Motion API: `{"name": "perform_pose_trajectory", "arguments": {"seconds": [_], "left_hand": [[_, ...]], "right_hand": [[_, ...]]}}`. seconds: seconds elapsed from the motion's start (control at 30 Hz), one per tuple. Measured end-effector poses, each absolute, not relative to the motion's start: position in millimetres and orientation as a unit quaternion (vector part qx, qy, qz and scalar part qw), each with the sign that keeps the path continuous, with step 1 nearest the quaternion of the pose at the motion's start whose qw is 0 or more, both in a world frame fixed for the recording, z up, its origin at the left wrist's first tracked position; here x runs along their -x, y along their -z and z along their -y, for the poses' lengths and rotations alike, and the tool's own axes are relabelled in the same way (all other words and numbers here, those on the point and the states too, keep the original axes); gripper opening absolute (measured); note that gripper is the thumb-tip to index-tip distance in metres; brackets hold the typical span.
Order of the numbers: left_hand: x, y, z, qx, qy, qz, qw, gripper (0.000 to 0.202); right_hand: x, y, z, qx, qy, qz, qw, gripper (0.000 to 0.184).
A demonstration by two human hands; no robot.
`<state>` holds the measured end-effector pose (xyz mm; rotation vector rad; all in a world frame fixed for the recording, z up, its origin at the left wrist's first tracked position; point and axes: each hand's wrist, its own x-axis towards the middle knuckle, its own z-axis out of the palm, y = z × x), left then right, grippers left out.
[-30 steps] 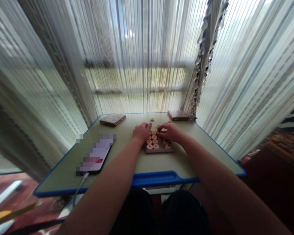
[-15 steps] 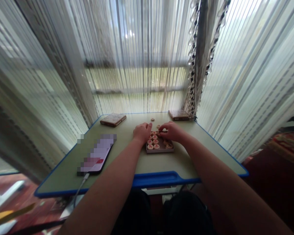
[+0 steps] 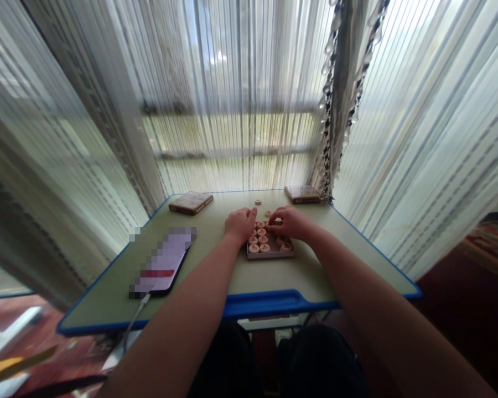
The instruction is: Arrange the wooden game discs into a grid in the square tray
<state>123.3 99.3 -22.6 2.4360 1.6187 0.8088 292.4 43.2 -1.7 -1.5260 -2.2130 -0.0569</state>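
A shallow box (image 3: 269, 255) lies on the table before me. Round xiangqi pieces (image 3: 264, 248) with red markings fill its left part in rows, and a few more lie at its right side. My left hand (image 3: 239, 225) is curled against the box's left edge, thumb raised; its fingertips are partly hidden. Over the far right corner of the box, my right hand (image 3: 290, 222) has its thumb and fingers pinched together on a xiangqi piece, mostly covered by the fingers. Beyond the box, two loose pieces, a nearer disc (image 3: 268, 213) and a farther disc (image 3: 258, 202), rest on the table.
The pale green table (image 3: 216, 276) has a blue rim. A phone (image 3: 166, 265) with a charging cable (image 3: 135, 318) lies at the left. Flat brown boxes stand at the back: a left one (image 3: 191, 202) and a right one (image 3: 302, 194). Sheer curtains (image 3: 240, 110) hang behind.
My right hand's fingers have shifted slightly at the far right corner of the box. My left hand stays at the left edge, and the pieces in view lie as before.
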Motion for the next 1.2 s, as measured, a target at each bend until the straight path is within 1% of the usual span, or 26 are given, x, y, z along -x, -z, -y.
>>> {"name": "perform_pose_trajectory", "arguments": {"seconds": [0.23,0.4,0.7,0.87,1.07,1.2], "left_hand": [[-124,20,-98,-0.802,-0.262,-0.534,0.059,0.054],[-124,20,-97,-0.798,-0.256,-0.542,0.063,0.052],[-124,21,-98,-0.803,-0.256,-0.536,0.059,0.052],[-124,19,-96,-0.801,-0.247,-0.542,0.063,0.052],[-124,21,-97,-0.806,-0.253,-0.533,0.050,0.052],[-124,21,-98,-0.808,-0.260,-0.526,0.052,0.052]], "right_hand": [[-293,3,-46,0.559,0.009,0.797,0.229,0.020],[-294,-1,-43,0.561,-0.001,0.790,0.246,0.018],[-299,-4,-39,0.602,0.022,0.760,0.245,0.018],[-298,-5,-39,0.601,0.007,0.767,0.225,0.025],[-298,-7,-36,0.588,0.016,0.781,0.210,0.030],[-294,-3,-37,0.584,0.022,0.790,0.189,0.040]]}}
